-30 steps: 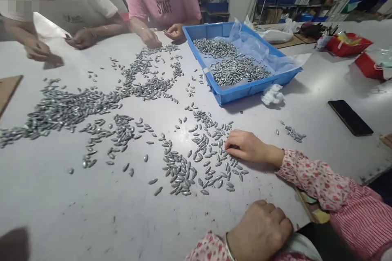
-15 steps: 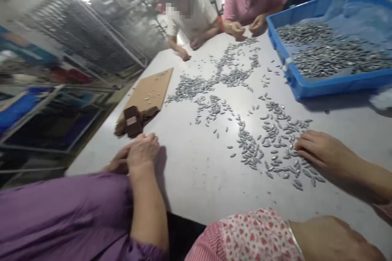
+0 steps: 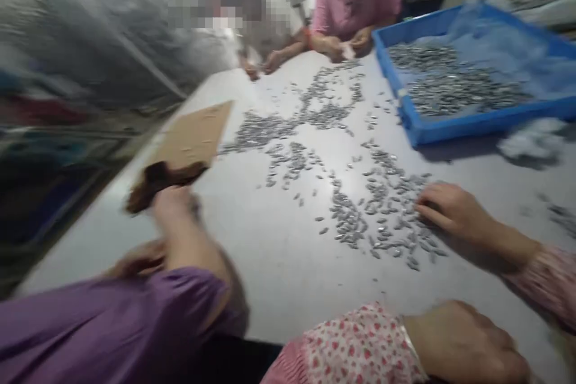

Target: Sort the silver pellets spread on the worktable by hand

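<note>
My right hand (image 3: pixel 452 210) rests on the table at the right edge of a spread of small silver-grey, spindle-shaped pieces (image 3: pixel 348 219). Its fingers are bent and held together, tips among the outer pieces; whatever is between them is hidden. At the bottom lies my left hand (image 3: pixel 468 342), in a strawberry-print sleeve (image 3: pixel 360 342) with a thin bracelet at the wrist. Its back faces up and its fingers curl under, so their tips and anything they hold cannot be seen. Bare white tabletop separates it from the pieces.
A blue tray (image 3: pixel 486 126) full of similar pieces stands at the back right, crumpled white plastic (image 3: pixel 533 138) before it. A co-worker's purple-sleeved arm (image 3: pixel 189 234) reaches toward a dark brown bundle (image 3: pixel 148 186) beside a cardboard sheet (image 3: pixel 193 132). Two people work at the far side.
The view has shifted, so most things sit further left. The purple-sleeved co-worker's hand has moved forward to the dark bundle. My right hand stays by the pieces; my left stays low.
</note>
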Available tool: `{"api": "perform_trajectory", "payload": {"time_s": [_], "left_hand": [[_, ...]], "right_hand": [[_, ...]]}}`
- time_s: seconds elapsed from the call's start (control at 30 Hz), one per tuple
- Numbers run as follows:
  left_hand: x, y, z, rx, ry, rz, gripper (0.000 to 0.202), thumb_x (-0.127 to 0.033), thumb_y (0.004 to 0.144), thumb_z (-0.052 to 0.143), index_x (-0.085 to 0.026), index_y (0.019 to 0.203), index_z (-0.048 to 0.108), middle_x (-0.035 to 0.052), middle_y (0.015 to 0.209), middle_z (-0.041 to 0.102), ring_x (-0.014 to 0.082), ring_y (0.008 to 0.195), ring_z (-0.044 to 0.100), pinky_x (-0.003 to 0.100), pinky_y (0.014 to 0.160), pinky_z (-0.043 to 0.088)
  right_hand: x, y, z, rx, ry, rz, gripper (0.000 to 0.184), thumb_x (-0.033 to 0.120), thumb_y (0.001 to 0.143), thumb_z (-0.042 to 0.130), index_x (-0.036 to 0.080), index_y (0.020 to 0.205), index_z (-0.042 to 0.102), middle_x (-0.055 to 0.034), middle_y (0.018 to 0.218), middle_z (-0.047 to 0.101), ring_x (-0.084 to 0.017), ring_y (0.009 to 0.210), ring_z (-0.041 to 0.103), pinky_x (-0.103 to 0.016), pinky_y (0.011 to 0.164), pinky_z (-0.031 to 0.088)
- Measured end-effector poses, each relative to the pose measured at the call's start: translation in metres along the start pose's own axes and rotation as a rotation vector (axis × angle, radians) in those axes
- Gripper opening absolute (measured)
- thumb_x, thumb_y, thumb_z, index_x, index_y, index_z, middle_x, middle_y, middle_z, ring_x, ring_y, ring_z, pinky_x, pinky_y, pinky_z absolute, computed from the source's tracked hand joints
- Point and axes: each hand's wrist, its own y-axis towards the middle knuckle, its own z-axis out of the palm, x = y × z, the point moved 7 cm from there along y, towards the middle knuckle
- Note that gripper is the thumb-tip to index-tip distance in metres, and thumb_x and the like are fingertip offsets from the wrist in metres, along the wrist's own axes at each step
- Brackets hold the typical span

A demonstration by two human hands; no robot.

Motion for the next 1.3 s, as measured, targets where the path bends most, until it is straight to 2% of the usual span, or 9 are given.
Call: {"api": "perform_trajectory", "payload": {"time_s": [0.03,0.1,0.17,0.23,0.43,0.6,0.87,1.07,1.3], "left_hand": [[-0.004,0.002,-0.002,-0.053,-0.092,0.062,0.024,-0.027,0.107,0.043,-0.020,0.099,0.065,0.0045,0.097,0.066,0.0137,0.086,0.063,0.025,0.071,0.051],[0.000,0.003,-0.005,-0.153,-0.182,0.037,0.019,-0.021,0.104,0.048,-0.015,0.092,0.062,0.0031,0.084,0.063,0.0158,0.076,0.061,0.031,0.067,0.049],[0.005,0.002,-0.006,-0.195,-0.218,0.025,0.015,-0.020,0.102,0.053,-0.015,0.089,0.058,0.0024,0.081,0.061,0.0171,0.071,0.058,0.033,0.063,0.046],[0.006,-0.001,-0.008,-0.210,-0.238,0.030,0.012,-0.018,0.100,0.056,-0.015,0.089,0.057,0.0023,0.082,0.062,0.0177,0.070,0.057,0.033,0.063,0.044],[0.005,-0.003,-0.011,-0.200,-0.275,0.006,0.008,-0.015,0.099,0.056,-0.015,0.092,0.056,0.0024,0.086,0.063,0.0185,0.072,0.057,0.032,0.065,0.045],[0.005,-0.001,-0.006,-0.176,-0.291,0.010,0.006,-0.014,0.098,0.057,-0.015,0.092,0.056,0.0026,0.086,0.063,0.0199,0.073,0.057,0.033,0.067,0.046],[0.005,-0.001,-0.010,-0.168,-0.301,0.012,0.006,-0.015,0.099,0.056,-0.015,0.092,0.057,0.0028,0.086,0.063,0.0200,0.074,0.058,0.033,0.066,0.046],[0.005,-0.001,-0.008,-0.197,-0.305,0.019,0.008,-0.015,0.099,0.056,-0.015,0.091,0.057,0.0031,0.086,0.063,0.0199,0.073,0.058,0.033,0.065,0.045],[0.005,-0.001,-0.012,-0.229,-0.288,0.022,0.010,-0.014,0.097,0.059,-0.014,0.087,0.057,0.0028,0.083,0.063,0.0197,0.070,0.057,0.033,0.062,0.044]], "right_hand": [[0.000,0.002,-0.009,-0.034,0.046,0.022,0.024,0.034,0.097,0.051,0.020,0.082,0.064,-0.0069,0.081,0.066,-0.022,0.080,0.060,-0.036,0.074,0.045],[-0.003,0.005,-0.029,-0.131,0.160,0.058,0.022,0.032,0.095,0.055,0.018,0.081,0.064,-0.0058,0.080,0.066,-0.019,0.077,0.060,-0.032,0.072,0.046],[-0.011,0.005,-0.045,-0.214,0.257,0.109,0.020,0.031,0.093,0.059,0.017,0.081,0.064,-0.0042,0.079,0.066,-0.016,0.072,0.059,-0.029,0.069,0.046],[-0.013,0.003,-0.050,-0.203,0.320,0.130,0.018,0.029,0.092,0.061,0.016,0.080,0.065,-0.0034,0.079,0.066,-0.014,0.070,0.058,-0.027,0.068,0.046],[0.001,-0.002,-0.023,0.220,0.150,0.030,0.009,0.018,0.089,0.063,0.016,0.081,0.067,-0.0026,0.082,0.067,-0.015,0.081,0.057,-0.029,0.077,0.042],[0.001,-0.010,-0.012,0.373,0.028,0.001,0.006,0.016,0.086,0.065,0.017,0.080,0.065,-0.0010,0.081,0.064,-0.015,0.079,0.054,-0.028,0.076,0.038],[0.013,-0.012,-0.002,0.349,-0.054,-0.071,0.012,0.019,0.093,0.058,0.017,0.082,0.064,-0.0022,0.081,0.061,-0.016,0.079,0.050,-0.029,0.076,0.036],[0.048,-0.010,0.016,0.363,-0.025,-0.298,0.015,0.030,0.096,0.059,0.017,0.095,0.067,-0.0053,0.091,0.061,-0.018,0.086,0.048,-0.031,0.079,0.037],[0.042,-0.011,0.019,0.372,-0.023,-0.289,0.022,0.034,0.100,0.054,0.017,0.093,0.067,-0.0043,0.087,0.060,-0.017,0.083,0.049,-0.030,0.076,0.036]]}}
